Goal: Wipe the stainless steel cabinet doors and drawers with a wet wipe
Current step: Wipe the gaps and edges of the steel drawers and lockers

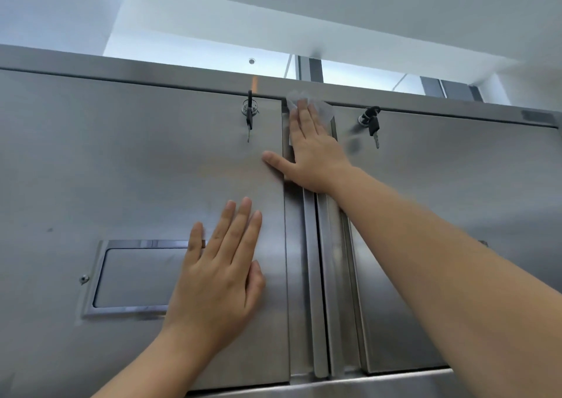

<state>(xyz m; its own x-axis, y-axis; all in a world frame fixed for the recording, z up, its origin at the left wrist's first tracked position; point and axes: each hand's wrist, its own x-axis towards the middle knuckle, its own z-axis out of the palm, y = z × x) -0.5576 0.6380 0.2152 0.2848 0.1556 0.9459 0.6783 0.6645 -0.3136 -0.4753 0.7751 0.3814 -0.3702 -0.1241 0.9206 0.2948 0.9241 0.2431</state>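
Note:
Two stainless steel cabinet doors fill the view, seen from below: the left door (127,160) and the right door (450,172), meeting at vertical handle strips (313,276). My right hand (310,151) lies flat near the top of that seam, pressing a white wet wipe (322,108) against the metal; the wipe shows above and beside the fingers. My left hand (219,273) rests flat and open on the left door, holding nothing.
Each door has a lock with keys hanging: the left lock (250,110) and the right lock (369,121). A framed rectangular panel (133,276) sits on the left door. The cabinet's top rail (152,72) runs above, with the ceiling beyond it.

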